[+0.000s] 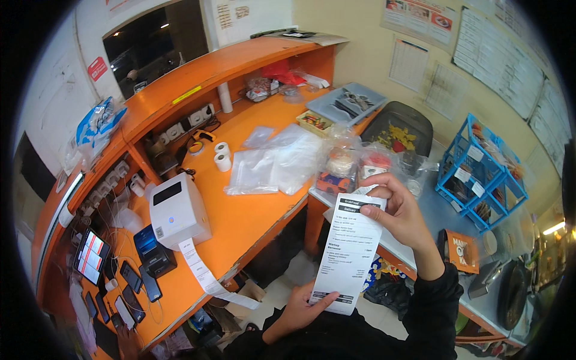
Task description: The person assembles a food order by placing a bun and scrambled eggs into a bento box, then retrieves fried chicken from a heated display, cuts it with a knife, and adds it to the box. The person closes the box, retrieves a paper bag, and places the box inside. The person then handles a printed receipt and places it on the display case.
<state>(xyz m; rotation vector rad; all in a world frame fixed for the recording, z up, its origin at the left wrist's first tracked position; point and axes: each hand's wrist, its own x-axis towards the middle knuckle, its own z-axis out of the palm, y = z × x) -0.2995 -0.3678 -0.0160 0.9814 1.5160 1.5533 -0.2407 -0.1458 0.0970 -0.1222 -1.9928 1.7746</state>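
Observation:
A long white printed receipt (345, 255) hangs between my two hands, its top leaning a little to the right. My right hand (399, 213) pinches the upper end between thumb and fingers. Lower down, my left hand (300, 312) grips the bottom left corner with the thumb on the printed side. Behind the receipt's top stand clear plastic bags (342, 162) with packed food at the counter corner. A white label printer (178, 210) sits on the orange counter to the left, with another printed paper strip (207, 276) curling out over the front edge.
Several phones (133, 303), a tablet (92, 257) and a dark blue card printer (155, 249) crowd the left counter, where another person's hand (127, 343) shows. Flat plastic bags (276, 162) and paper rolls (222, 157) lie mid-counter. A blue crate rack (480, 174) stands right.

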